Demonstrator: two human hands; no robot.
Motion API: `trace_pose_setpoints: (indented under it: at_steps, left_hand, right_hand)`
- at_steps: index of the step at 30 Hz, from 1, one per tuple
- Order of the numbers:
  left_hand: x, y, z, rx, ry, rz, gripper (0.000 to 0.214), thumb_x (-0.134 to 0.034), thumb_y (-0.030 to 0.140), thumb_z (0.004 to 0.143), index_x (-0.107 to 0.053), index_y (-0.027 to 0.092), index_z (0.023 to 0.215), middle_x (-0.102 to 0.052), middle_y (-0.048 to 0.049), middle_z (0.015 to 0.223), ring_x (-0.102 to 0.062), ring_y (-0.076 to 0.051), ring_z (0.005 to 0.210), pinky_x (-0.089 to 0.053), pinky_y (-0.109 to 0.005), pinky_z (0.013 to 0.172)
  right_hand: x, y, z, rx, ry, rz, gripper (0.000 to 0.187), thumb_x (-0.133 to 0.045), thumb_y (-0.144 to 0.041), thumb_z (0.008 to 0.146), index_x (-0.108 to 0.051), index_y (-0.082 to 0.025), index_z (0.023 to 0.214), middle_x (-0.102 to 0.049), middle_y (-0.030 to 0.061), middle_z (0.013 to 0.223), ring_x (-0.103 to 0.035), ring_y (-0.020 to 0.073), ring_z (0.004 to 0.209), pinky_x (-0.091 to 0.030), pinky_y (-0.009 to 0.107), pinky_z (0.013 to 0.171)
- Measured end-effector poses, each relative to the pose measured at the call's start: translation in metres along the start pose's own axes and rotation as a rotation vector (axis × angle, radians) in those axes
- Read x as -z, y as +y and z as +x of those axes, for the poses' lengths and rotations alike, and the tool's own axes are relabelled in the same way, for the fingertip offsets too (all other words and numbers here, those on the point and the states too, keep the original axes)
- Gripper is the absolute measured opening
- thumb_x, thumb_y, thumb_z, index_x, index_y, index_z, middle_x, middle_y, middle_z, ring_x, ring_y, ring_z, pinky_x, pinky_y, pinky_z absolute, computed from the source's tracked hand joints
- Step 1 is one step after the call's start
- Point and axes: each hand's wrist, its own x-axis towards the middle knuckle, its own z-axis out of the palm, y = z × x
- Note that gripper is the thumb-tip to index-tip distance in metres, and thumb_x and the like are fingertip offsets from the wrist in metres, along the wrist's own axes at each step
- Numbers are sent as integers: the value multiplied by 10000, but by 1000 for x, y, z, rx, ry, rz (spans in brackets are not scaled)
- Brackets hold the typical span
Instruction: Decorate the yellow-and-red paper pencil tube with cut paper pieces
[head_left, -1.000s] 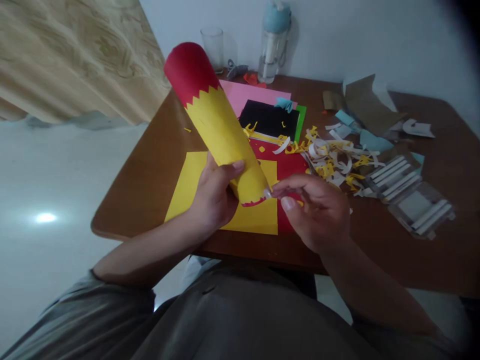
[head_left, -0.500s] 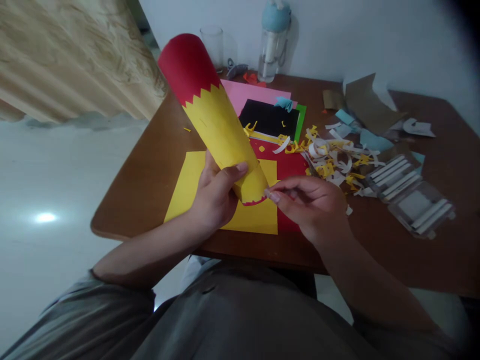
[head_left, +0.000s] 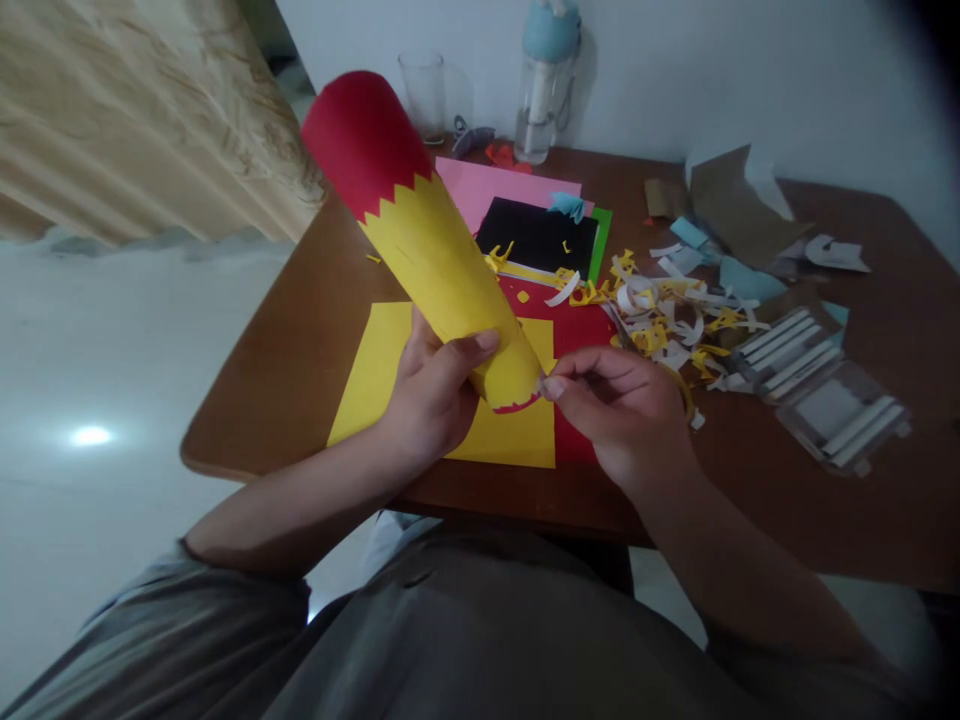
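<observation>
My left hand (head_left: 439, 395) is wrapped round the lower part of a paper tube (head_left: 446, 265), its thumb lying along the side. The tube is yellow with a zigzag-edged red band at its far end, and it tilts up to the left above the table. A thin red rim shows at its near end. There the thumb and forefinger of my right hand (head_left: 619, 405) are pinched together, touching the tube's edge. What they pinch, if anything, is too small to name. Beneath the tube lie a yellow sheet (head_left: 375, 370) and a red sheet (head_left: 577, 330).
Yellow and white paper scraps (head_left: 652, 310) lie right of the sheets, with scissors partly hidden among them. An open clear case (head_left: 840, 400) of white sticks sits further right. Behind are a black sheet (head_left: 532, 235), a drinking glass (head_left: 424, 95) and a water bottle (head_left: 536, 110).
The tube's red end has swung slightly to the left, and its near end has shifted a little right. My right hand stays pinched at the rim.
</observation>
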Motion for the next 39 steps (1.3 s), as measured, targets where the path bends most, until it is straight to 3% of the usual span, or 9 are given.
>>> trace_pose_setpoints:
  at_steps: [5,14,19,22,25,29,32,35,39]
  left_hand:
    - [-1,1,-1,9,11,1,643,-932,360,843,-666,307,1426,-867,-78,1267,-817,-385,1333,-707,-489,1044]
    - [-9,6,-1,31,38,-68,531,-948,345,778,-687,293,1238,-842,-41,1052,-849,-367,1215,-710,-484,1026]
    - [-13,10,-4,161,5,-94,500,-898,381,778,-697,262,1220,-823,-38,987,-867,-333,1055,-740,-476,941]
    - [-11,12,-6,268,-66,-96,470,-856,442,764,-713,225,1156,-832,-93,977,-871,-390,1060,-759,-526,893]
    - [-9,14,-6,316,-133,-127,458,-798,494,764,-715,227,1127,-844,-134,1008,-864,-450,1141,-768,-586,882]
    - [-4,11,-5,242,-149,-117,544,-879,649,785,-732,244,1118,-832,-106,999,-870,-415,1103,-772,-570,886]
    - [2,5,-1,105,-118,-11,677,-1009,766,764,-752,254,1125,-843,-74,1010,-876,-349,1069,-759,-476,899]
    - [6,3,5,-37,-148,75,715,-1097,701,726,-779,249,1181,-879,-90,1121,-872,-351,1167,-738,-444,959]
    - [5,6,6,-92,-158,135,628,-1044,611,866,-766,268,1312,-874,-123,1354,-829,-368,1347,-715,-460,1060]
  right_hand:
    - [0,2,1,62,-11,-55,97,-937,-243,898,-844,-271,903,-890,8,876,-854,213,801,-724,354,775]
    - [0,3,2,54,-51,-76,190,-977,-306,903,-792,-268,924,-839,9,893,-781,194,801,-690,350,794]
    - [5,5,11,-201,-184,245,612,-1145,-345,682,-604,-286,962,-689,-74,809,-684,158,737,-634,312,738]
    - [8,6,15,-336,-308,312,565,-1098,-426,757,-597,-288,977,-655,-64,813,-666,173,722,-628,336,708]
    - [6,9,17,-376,-318,357,395,-956,-494,908,-626,-283,958,-622,-49,763,-647,190,696,-634,355,682]
    - [3,15,15,-239,-265,292,397,-895,-609,980,-697,-266,969,-734,3,856,-724,198,779,-664,352,728]
    - [1,17,11,-138,-280,198,437,-957,-588,956,-744,-298,1206,-823,32,1075,-821,231,1005,-723,390,894]
    - [1,17,8,-81,-324,153,543,-1014,-478,920,-726,-310,1350,-834,68,1268,-839,254,1154,-743,426,998]
    - [-1,18,7,41,-286,41,503,-982,-362,932,-723,-288,1357,-834,62,1226,-832,241,1075,-738,423,973]
